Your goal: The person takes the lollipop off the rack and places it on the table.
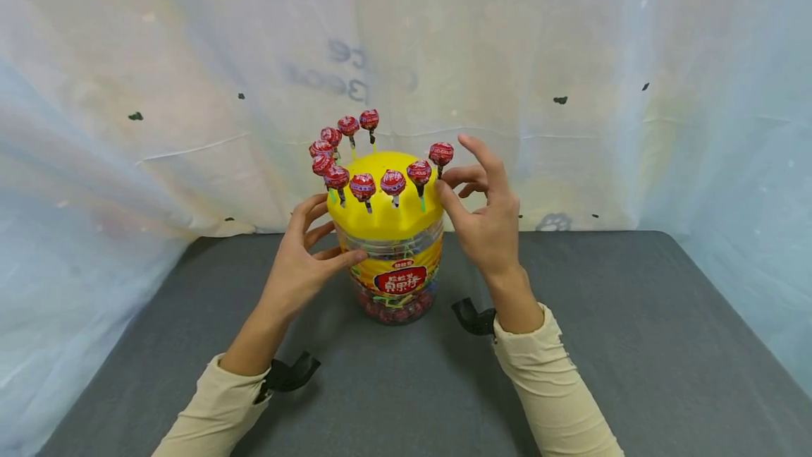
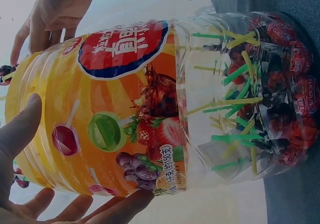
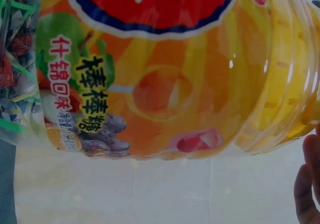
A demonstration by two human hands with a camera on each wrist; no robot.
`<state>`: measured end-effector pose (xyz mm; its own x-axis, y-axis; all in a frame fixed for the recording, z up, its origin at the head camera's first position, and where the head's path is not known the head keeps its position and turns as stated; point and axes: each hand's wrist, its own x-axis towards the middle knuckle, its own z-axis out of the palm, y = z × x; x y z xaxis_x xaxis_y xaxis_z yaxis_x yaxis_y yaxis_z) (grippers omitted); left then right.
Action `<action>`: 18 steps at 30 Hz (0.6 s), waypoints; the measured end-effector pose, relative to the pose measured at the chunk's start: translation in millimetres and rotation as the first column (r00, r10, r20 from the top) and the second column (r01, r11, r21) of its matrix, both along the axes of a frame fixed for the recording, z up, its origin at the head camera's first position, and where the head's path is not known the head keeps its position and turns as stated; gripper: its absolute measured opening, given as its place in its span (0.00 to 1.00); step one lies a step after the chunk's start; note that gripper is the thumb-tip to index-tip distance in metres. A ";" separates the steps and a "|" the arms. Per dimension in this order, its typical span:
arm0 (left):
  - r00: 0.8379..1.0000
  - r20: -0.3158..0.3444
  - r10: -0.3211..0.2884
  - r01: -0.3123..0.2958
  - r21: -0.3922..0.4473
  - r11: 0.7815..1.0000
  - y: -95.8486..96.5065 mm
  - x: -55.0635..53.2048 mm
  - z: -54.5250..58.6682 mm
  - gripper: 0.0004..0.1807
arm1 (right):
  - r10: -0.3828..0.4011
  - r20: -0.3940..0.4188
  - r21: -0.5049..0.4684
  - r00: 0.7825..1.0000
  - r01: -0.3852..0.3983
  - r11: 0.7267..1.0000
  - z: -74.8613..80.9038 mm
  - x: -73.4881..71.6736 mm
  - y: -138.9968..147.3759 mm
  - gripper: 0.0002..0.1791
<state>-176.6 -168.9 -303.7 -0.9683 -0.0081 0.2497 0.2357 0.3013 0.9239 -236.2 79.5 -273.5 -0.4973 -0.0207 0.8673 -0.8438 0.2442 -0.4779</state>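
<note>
A clear plastic candy jar (image 1: 401, 279) with a yellow fruit label stands upright on the table, topped by a yellow lid (image 1: 383, 223). Red-wrapped lollipops (image 1: 363, 187) stick up from the lid's rim in an arc. My left hand (image 1: 303, 265) holds the jar's left side, its thumb across the front and fingers around behind. At the lid's right edge my right hand (image 1: 488, 228) pinches the stick of a lollipop (image 1: 441, 154) between thumb and index finger. The fingertips partly hide where that stick meets the lid. In the left wrist view, lollipops (image 2: 295, 129) with green and yellow sticks fill the jar's bottom.
The jar stands on a dark grey table (image 1: 603, 344). Pale translucent sheeting (image 1: 507, 34) hangs behind the table and along both sides. A black strap end (image 1: 293, 372) sticks out from the left wrist, and another black strap (image 1: 472, 317) from the right.
</note>
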 end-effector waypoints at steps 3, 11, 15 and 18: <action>1.000 0.001 0.001 -0.001 -0.004 1.000 0.5 -0.1 -0.6 0.50 | -0.004 -0.015 -0.032 1.000 0.003 0.999 0.3 -0.5 0.0 0.31; 1.000 0.010 0.019 -0.019 -0.021 1.000 1.3 -0.1 1.2 0.51 | -0.012 0.014 -0.110 1.000 0.013 0.994 6.0 5.5 5.9 0.30; 1.000 0.009 0.015 -0.015 -0.030 0.999 0.4 1.2 4.2 0.50 | -0.028 0.033 -0.126 0.999 0.032 0.991 7.3 4.9 9.9 0.30; 1.000 0.004 0.007 -0.007 -0.038 0.999 0.0 1.1 4.4 0.50 | -0.030 0.046 -0.149 0.998 0.037 0.988 7.7 4.6 13.5 0.30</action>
<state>-175.5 -168.9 -299.3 -0.9694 -0.0058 0.2455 0.2291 0.3380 0.9128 -231.6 92.9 -265.8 -0.5326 0.1248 0.8371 -0.8141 0.1950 -0.5470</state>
